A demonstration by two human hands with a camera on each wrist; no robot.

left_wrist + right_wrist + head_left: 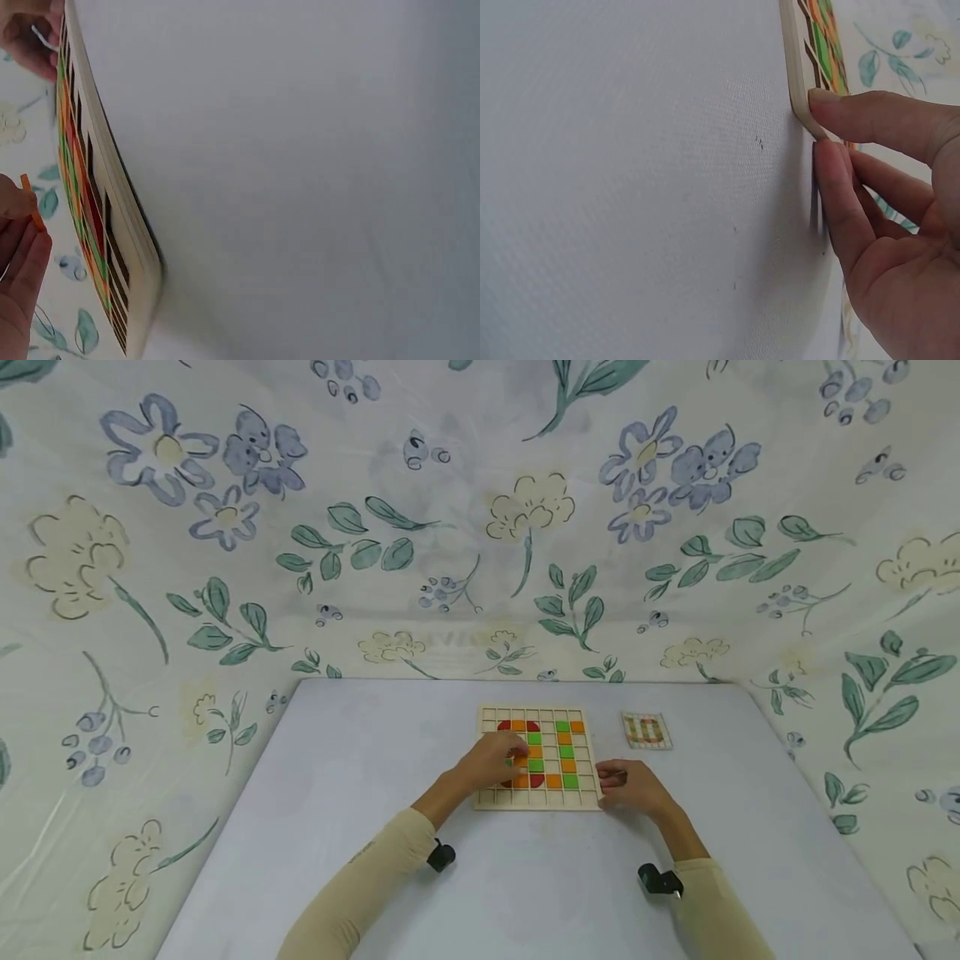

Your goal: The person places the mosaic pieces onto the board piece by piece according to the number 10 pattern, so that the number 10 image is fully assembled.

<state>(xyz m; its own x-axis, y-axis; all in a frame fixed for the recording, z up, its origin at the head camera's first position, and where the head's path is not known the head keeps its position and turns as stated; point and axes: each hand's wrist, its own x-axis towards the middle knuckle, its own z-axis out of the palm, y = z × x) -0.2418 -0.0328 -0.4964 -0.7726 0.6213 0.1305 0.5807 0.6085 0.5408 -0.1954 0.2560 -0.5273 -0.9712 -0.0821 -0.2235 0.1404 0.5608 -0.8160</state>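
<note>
A square wooden grid board [536, 805] lies on the table, with red, orange and green tiles set in its cells. Over its left half is my left hand [491, 760], which hides some cells. In the left wrist view, this hand pinches a thin orange tile [25, 183] between thumb and fingers, apart from the board's surface. My right hand [633, 787] holds the board at its near right corner. The right wrist view has the thumb [877, 120] on the board's top edge and curled fingers against its side.
Behind the right hand lies a small card [647, 732] with a printed coloured grid pattern. The white table [360, 727] meets a flower-patterned cloth [465, 552] at the back and both sides. Black wrist devices [442, 857] sit by both sleeves.
</note>
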